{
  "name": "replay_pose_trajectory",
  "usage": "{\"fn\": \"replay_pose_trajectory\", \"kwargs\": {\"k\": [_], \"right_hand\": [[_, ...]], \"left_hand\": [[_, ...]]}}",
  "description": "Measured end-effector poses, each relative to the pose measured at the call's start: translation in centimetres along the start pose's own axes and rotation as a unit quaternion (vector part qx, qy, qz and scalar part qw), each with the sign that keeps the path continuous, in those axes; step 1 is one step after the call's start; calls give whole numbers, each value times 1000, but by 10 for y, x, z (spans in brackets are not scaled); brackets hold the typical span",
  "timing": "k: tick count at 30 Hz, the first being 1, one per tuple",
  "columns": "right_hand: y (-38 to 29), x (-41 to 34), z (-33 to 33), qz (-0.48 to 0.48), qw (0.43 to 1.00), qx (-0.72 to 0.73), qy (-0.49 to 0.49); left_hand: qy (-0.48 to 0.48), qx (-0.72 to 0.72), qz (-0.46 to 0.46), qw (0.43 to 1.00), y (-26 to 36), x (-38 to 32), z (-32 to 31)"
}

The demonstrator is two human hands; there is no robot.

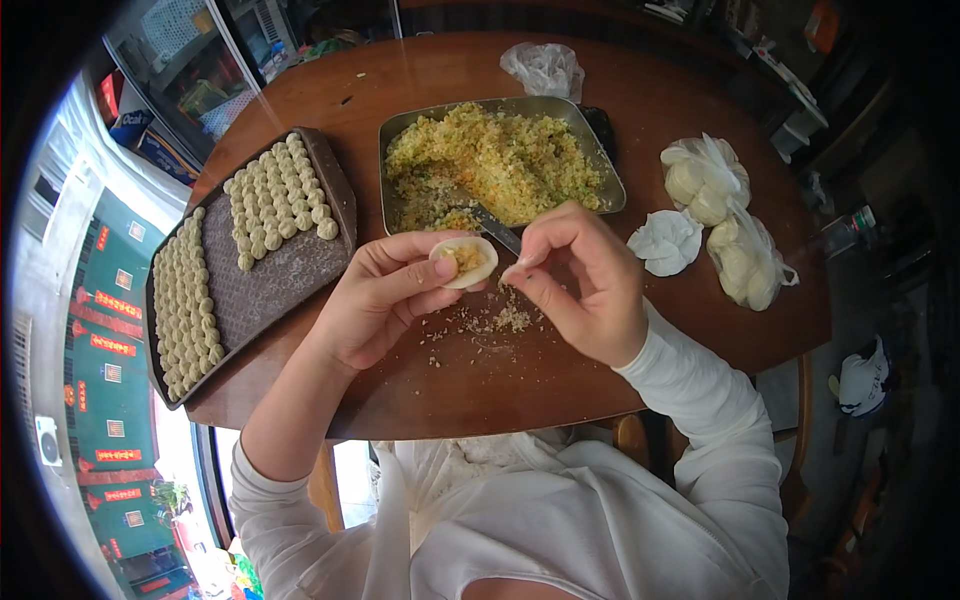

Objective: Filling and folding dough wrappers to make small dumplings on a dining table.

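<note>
My left hand (397,289) holds a round dough wrapper (484,268) with a small heap of filling on it, the thumb resting on the filling. Just right of it my right hand (581,281) is raised, thumb and fingertips pinched together; whether something small is between them I cannot tell. Beyond both hands stands a metal tray (616,187) of crumbly yellow-green filling (517,161). A flat dark utensil (496,227) leans over its near edge, its lower end partly hidden behind my right hand.
On the left, a dark tray (247,289) carries rows of small pleated dumplings (184,315). Bagged dough balls (705,184) and a crumpled white wrapping (666,242) lie at the right. A clear plastic bag (545,67) sits behind the filling tray. Crumbs (512,319) dot the wooden table (480,405).
</note>
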State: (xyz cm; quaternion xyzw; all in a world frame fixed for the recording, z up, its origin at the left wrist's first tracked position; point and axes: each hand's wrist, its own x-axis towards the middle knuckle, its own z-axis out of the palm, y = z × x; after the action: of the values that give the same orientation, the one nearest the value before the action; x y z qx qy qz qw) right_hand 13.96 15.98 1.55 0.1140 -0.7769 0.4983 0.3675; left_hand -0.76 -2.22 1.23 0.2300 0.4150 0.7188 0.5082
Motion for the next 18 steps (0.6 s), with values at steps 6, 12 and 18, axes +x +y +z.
{"fn": "replay_pose_trajectory", "kwargs": {"k": [6, 12, 18], "right_hand": [[-2, -5, 6, -5, 994, -82, -77], [13, 8, -14, -84, 914, -389, -74], [4, 2, -3, -53, 961, -271, -33]], "left_hand": [[52, -18, 34, 998, 2, 3, -1], [65, 8, 20, 998, -1, 5, -1], [49, 15, 8, 999, -7, 7, -1]]}}
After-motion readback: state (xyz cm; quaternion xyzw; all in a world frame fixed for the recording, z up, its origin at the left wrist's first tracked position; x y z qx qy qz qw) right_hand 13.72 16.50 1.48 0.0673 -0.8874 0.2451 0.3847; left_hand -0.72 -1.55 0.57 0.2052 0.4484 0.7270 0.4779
